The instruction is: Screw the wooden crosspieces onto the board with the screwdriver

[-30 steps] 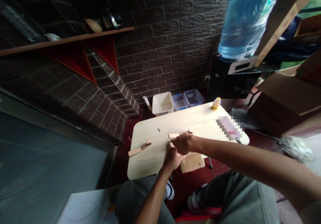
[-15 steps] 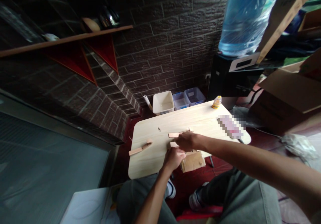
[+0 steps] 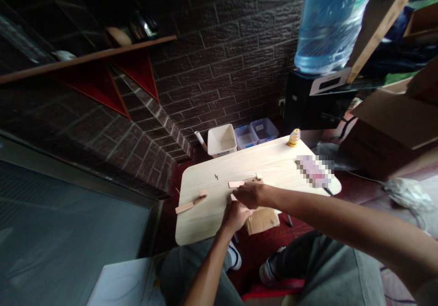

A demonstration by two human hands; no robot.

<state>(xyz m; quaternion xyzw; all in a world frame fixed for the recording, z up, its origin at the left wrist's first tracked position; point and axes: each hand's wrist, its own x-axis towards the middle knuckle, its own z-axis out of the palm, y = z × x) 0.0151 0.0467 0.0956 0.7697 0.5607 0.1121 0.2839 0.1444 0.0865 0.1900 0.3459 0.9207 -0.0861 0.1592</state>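
My left hand (image 3: 237, 215) is closed on the near side of a light wooden piece (image 3: 233, 197), at the front edge of the table. Over the same piece, my right hand (image 3: 249, 194) has its fingers bent and pressed together; what they pinch is hidden. Most of the held piece is covered by the hands. Just behind the right hand lies a second wooden piece (image 3: 236, 184), partly hidden. A similar wooden piece with a rounded end (image 3: 190, 204) rests at the table's left. Several small dark screw-like bits (image 3: 216, 176) lie farther back.
The pale table (image 3: 201, 224) holds a small yellow-based bottle (image 3: 294, 138) and a blurred-out pinkish object (image 3: 313, 171) at its right. A brown packet (image 3: 263, 220) shows at the front edge. Behind stand a white bin (image 3: 221, 140) and clear tubs (image 3: 264, 131); a cardboard box (image 3: 393, 118) is right.
My right hand has shifted slightly left over the held piece, and its fingers now point toward that piece's left end. My left hand stays nearly in place. The view has moved a little.
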